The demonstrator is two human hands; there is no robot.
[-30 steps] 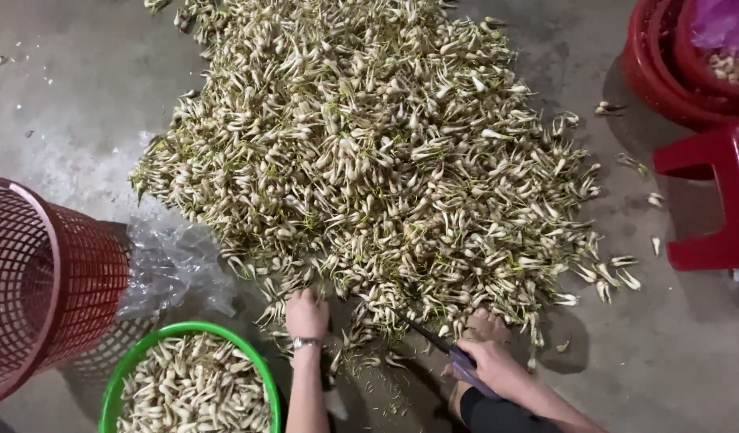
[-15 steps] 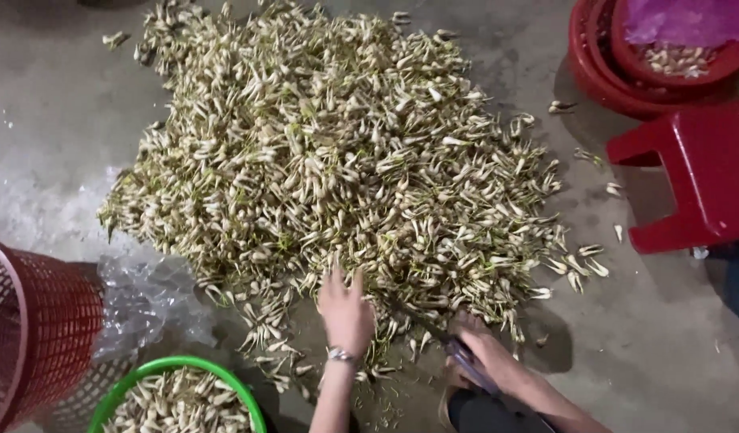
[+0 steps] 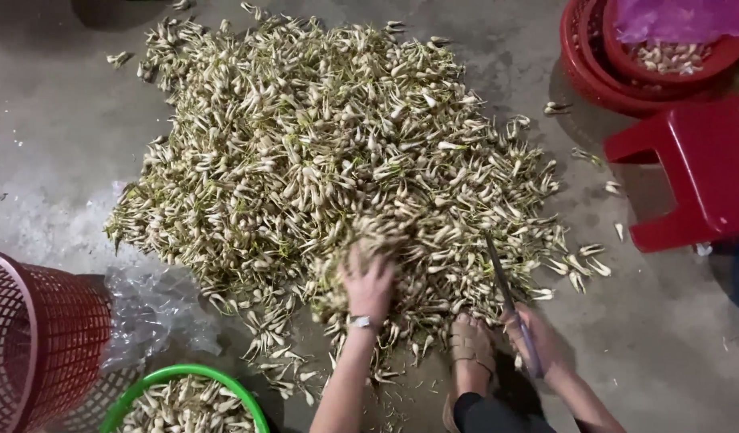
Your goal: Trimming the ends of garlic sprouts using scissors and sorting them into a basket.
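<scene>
Where the left hand [image 3: 368, 282] digs into the near edge of the pile of pale bulbs [image 3: 337, 160], its fingers [image 3: 355, 258] are spread and curled over a clump, buried partly among the bulbs; probably raking or gathering a bunch, but whether they actually close on anything can't be told. Watch on that wrist. The right hand [image 3: 538, 341] is wrapped tight around the handle of a knife [image 3: 506, 289], blade pointing up and away into the pile's right fringe, held low near the floor, likely so the blade is ready for trimming. Between the two hands sits a sandalled foot [image 3: 472, 349], touching the pile's near edge; the person seems to squat right against the heap to keep everything in reach.

Outward: the bulbs lie loose on the bare concrete floor [image 3: 57, 136], with strays scattered round the right side. Near left, a green basket [image 3: 185, 377] holds more of the same bulbs, just beside the left arm, handy for dropping into. Next to it a crumpled clear plastic sheet [image 3: 157, 309] and a red mesh basket [image 3: 41, 345] on its side. Far right, a red plastic stool [image 3: 698, 168], and stacked red basins [image 3: 618, 72] with a purple bag and some bulbs inside, well apart from the hands.
</scene>
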